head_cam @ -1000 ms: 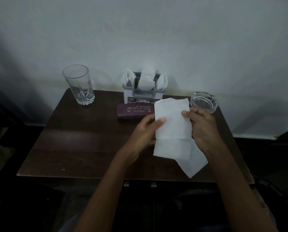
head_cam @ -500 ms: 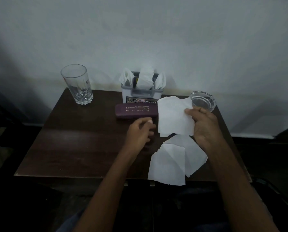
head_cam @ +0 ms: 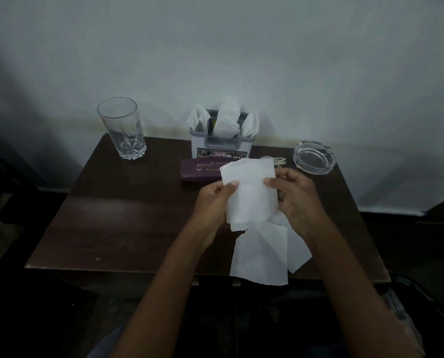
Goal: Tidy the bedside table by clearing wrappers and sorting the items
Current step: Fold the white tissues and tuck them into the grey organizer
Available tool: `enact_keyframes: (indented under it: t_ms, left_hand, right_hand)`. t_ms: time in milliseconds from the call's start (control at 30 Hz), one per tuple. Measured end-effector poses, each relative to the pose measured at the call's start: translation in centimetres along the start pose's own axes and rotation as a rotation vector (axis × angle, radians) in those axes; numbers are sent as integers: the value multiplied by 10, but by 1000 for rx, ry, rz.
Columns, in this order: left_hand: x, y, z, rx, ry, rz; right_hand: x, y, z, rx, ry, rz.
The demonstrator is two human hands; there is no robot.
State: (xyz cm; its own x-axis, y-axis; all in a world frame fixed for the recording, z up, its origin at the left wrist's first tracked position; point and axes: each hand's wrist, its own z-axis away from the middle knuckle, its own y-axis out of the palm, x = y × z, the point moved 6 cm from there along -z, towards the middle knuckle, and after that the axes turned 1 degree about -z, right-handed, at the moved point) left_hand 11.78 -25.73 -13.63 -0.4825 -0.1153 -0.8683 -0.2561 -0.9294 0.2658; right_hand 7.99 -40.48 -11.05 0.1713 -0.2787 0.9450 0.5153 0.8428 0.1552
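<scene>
A white paper napkin [head_cam: 250,192] is held upright above the dark wooden bedside table [head_cam: 117,223]. My left hand [head_cam: 214,205] pinches its left edge and my right hand [head_cam: 297,196] pinches its right edge. Two more white napkins [head_cam: 262,254] lie flat on the table below it, overlapping and reaching past the front edge. Behind my hands lies a maroon spectacle case [head_cam: 197,171], partly hidden by the held napkin. A grey tissue holder [head_cam: 222,144] stuffed with white tissues stands at the back by the wall.
An empty drinking glass [head_cam: 122,127] stands at the back left corner. A glass ashtray [head_cam: 314,157] sits at the back right, with a pale loop of cord [head_cam: 277,161] beside it. The white wall rises right behind the table.
My left hand has come back to the napkin held by my right hand and taken its left edge. One napkin dropped onto the table a second ago and lies there.
</scene>
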Motion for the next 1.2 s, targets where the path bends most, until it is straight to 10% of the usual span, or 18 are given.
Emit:
enact_keyframes:
  t_ms: [1200]
  left_hand:
    - [-3,-5,0,-16,-58,161]
  right_hand:
    - [12,-6,1,17,-73,125]
